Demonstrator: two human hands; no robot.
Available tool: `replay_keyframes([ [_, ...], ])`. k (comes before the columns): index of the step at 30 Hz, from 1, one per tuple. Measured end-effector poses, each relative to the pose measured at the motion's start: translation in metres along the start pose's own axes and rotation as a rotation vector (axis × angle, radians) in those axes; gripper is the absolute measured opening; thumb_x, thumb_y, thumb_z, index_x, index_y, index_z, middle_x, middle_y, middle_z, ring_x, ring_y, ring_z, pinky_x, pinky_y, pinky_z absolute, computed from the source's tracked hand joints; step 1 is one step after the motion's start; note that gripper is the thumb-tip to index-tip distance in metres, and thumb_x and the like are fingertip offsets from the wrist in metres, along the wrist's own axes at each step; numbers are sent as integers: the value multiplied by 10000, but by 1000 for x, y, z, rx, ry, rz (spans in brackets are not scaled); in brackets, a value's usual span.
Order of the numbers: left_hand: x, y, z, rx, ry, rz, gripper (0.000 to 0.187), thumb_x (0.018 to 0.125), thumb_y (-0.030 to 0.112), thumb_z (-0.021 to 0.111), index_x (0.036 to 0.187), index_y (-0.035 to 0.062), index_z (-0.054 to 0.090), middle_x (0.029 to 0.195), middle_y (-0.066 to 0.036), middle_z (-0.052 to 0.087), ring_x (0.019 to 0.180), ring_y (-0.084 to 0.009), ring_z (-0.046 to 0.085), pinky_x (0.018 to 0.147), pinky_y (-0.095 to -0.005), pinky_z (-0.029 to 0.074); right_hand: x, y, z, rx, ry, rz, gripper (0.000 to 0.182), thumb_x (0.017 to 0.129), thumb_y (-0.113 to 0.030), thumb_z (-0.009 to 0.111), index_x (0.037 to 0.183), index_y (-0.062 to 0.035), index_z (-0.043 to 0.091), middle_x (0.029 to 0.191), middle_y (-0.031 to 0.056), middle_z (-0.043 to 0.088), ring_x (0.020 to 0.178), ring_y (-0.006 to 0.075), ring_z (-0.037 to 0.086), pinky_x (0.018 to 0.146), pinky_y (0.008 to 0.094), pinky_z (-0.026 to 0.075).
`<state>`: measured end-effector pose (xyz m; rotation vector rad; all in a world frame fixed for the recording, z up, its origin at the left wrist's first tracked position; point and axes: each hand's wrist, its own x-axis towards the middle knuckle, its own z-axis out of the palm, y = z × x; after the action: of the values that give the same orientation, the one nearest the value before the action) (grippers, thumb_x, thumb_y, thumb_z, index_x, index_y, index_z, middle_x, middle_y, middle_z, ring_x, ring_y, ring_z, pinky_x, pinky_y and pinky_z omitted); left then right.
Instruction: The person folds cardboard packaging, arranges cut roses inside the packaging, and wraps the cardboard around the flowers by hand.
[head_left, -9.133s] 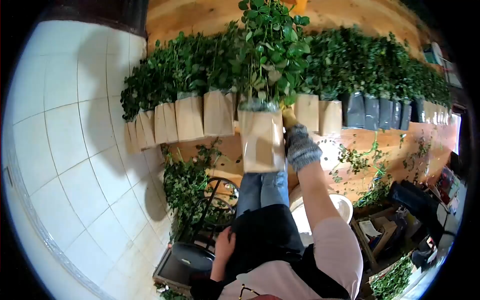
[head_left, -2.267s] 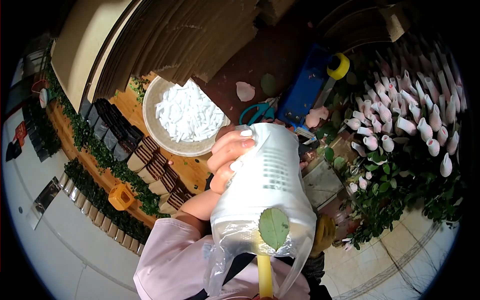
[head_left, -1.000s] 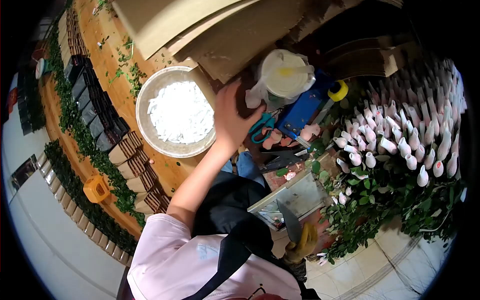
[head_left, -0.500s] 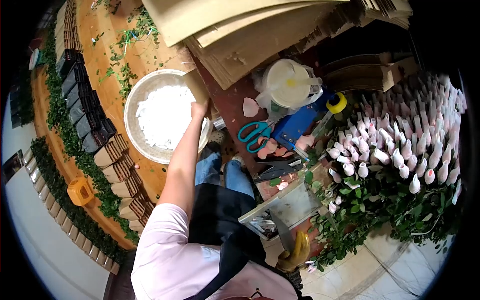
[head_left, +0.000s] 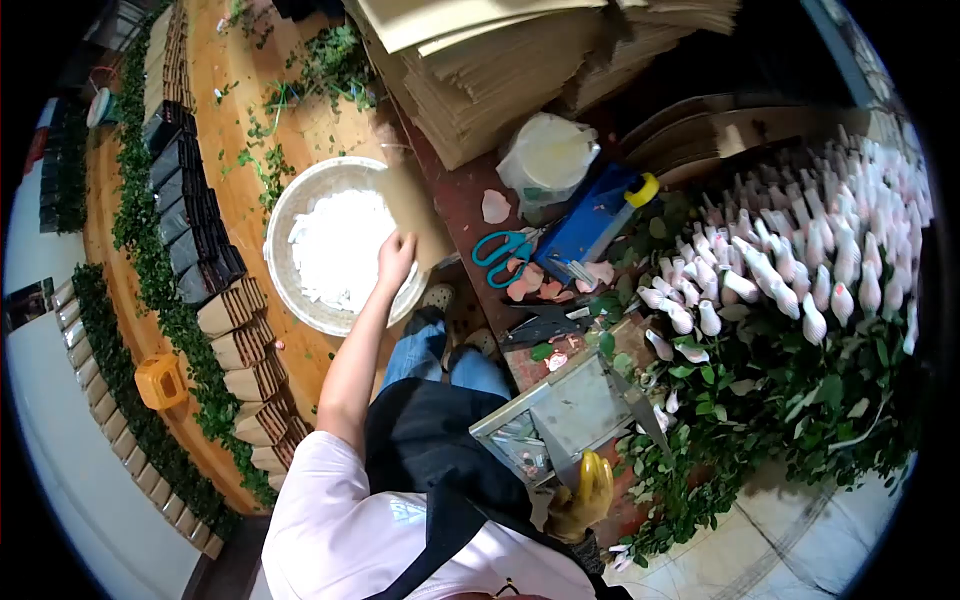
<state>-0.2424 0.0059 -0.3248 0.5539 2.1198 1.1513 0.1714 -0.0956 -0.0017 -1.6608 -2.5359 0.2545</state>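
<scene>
My left hand (head_left: 397,258) is closed on the edge of a brown cardboard sheet (head_left: 415,210), blurred by motion. The sheet hangs over the right rim of a round pale tub (head_left: 277,250) filled with white pieces. My right hand (head_left: 582,497), in a yellow-coated work glove, is raised beside a metal stand (head_left: 585,405) with a flat top and slanted plates. Its fingers point upward and look extended, with nothing visible in them.
Stacked cardboard (head_left: 480,90) fills the table's far end. Teal scissors (head_left: 505,255), a blue box (head_left: 590,220) and a bagged white tub (head_left: 550,155) lie nearby. Sleeved roses (head_left: 780,260) crowd the right. Wrapped bundles (head_left: 235,310) and an orange basket (head_left: 160,382) are on the left floor.
My left hand has the cardboard sheet turned more broadly to view. My gloved right hand's fingers are more upright beside the stand. The whole view has shifted slightly.
</scene>
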Motion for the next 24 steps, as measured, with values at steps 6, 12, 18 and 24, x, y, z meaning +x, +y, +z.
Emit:
replay_keyframes([
  [6,-132,70,-185,-322,341,-75,214,970,189,567,962,-13,638,840,-7,627,781,-100,564,742,-255,466,21,-2,-33,694,-301,116,422,985,-193,552,1367,-17,507,1223,188,636,1132,313,605,983,395,461],
  [12,-265,248,-235,145,48,362,235,915,211,621,769,36,559,612,-10,485,582,-51,443,511,-272,380,101,-41,-32,1436,-411,-147,544,1017,-200,532,1489,-13,337,1433,195,472,1320,267,472,1123,392,343],
  [18,-353,261,-99,368,-236,669,176,887,168,640,978,33,575,838,-160,629,761,-321,653,690,-398,534,136,-108,-34,1409,-341,-129,462,938,-261,672,1316,-24,551,1132,115,673,990,204,607,872,331,483],
  [24,-272,168,-117,-729,-407,-189,613,1045,484,282,1389,8,458,1266,-167,604,1131,-307,599,1021,-452,458,124,-83,-116,689,174,-774,544,702,28,625,1236,-76,627,1086,152,688,962,331,662,844,414,518],
])
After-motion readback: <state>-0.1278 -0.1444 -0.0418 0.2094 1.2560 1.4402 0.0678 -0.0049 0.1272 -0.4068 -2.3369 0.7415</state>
